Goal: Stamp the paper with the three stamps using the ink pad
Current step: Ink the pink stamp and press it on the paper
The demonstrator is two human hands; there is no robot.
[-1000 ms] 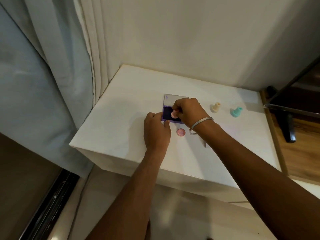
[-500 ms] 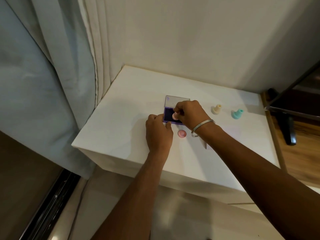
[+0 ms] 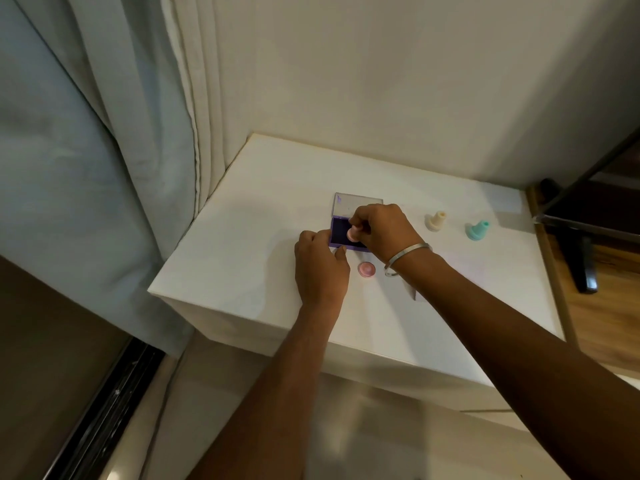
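The pink stamp [image 3: 353,233] is pinched in the curled fingers of the right hand [image 3: 382,230] and pressed face down on the dark pad of the ink pad [image 3: 341,235], whose clear lid [image 3: 358,204] lies folded back at twelve o'clock. The purple case is gripped at its near-left corner by the left hand [image 3: 320,268], fingers curled round the edge. Compared with a second ago almost nothing has shifted, so the first stamp is judged to be still inking. A pink cap [image 3: 367,269] lies at six o'clock from the pad. The cream stamp [image 3: 435,220] and the teal stamp [image 3: 477,229] stand untouched at three o'clock. The paper [image 3: 460,268] is thought to lie under the right forearm, though white on the white table [image 3: 242,244] makes that uncertain.
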